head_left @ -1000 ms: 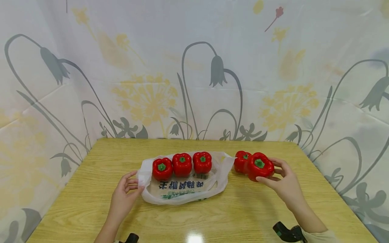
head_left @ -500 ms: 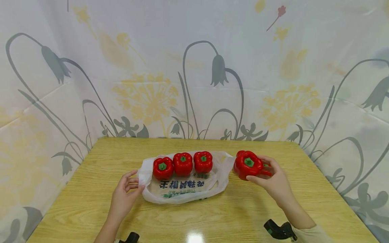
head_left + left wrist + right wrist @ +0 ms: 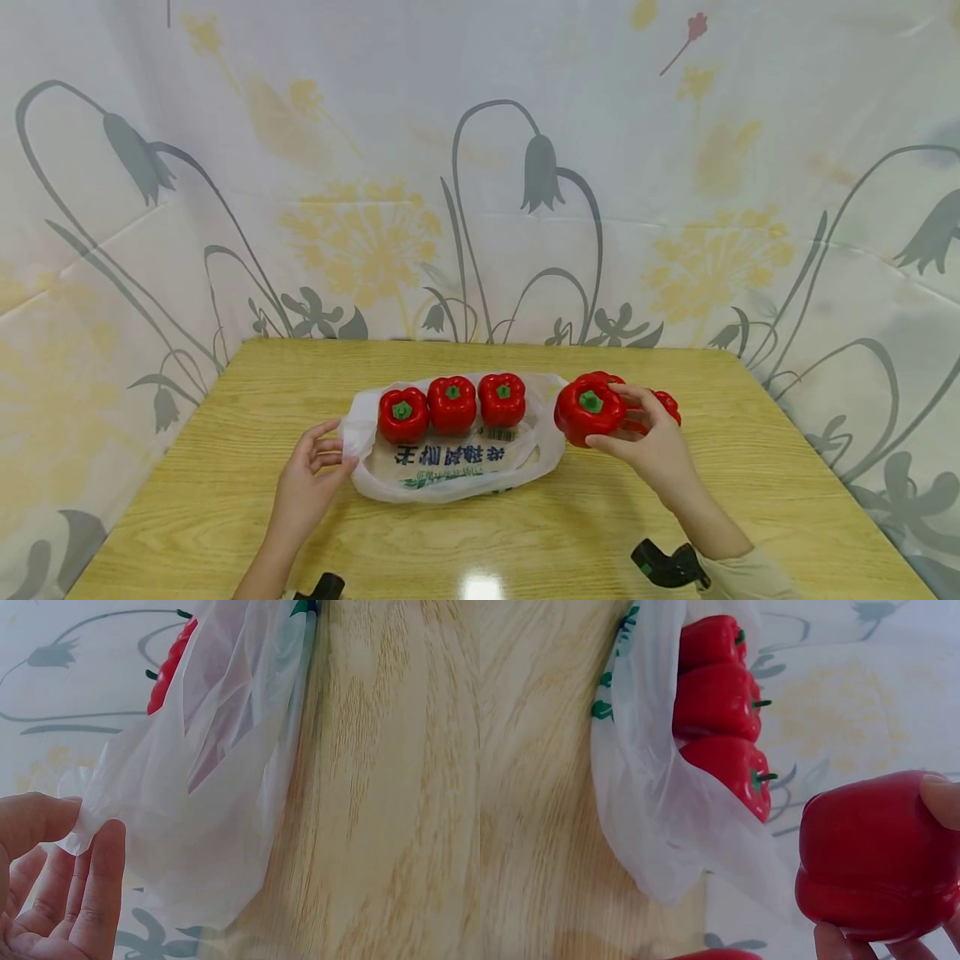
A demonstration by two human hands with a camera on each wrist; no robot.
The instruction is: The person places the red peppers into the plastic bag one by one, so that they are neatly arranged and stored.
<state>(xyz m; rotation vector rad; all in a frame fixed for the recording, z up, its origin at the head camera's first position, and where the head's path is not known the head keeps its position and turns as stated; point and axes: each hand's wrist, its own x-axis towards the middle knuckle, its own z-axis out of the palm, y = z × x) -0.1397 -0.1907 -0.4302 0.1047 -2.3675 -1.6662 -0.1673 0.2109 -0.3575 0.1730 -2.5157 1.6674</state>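
A white plastic bag with printed characters lies spread open on the table, three red bell peppers lined up inside along its far side. My left hand holds the bag's left end; the left wrist view has its thumb and fingertip pinching the thin plastic. At the bag's right end, my right hand grips another red bell pepper, its green stem facing up toward the head camera. In the right wrist view this held pepper is clear of the bag, thumb above and fingers beneath.
Behind the right hand, partly hidden, are a bell pepper and another one farther right. The wooden table ends at a flower-patterned cloth hanging behind it.
My right hand has carried its bell pepper leftward to the bag's right end, uncovering part of a pepper at the right. My left hand keeps its hold on the bag.
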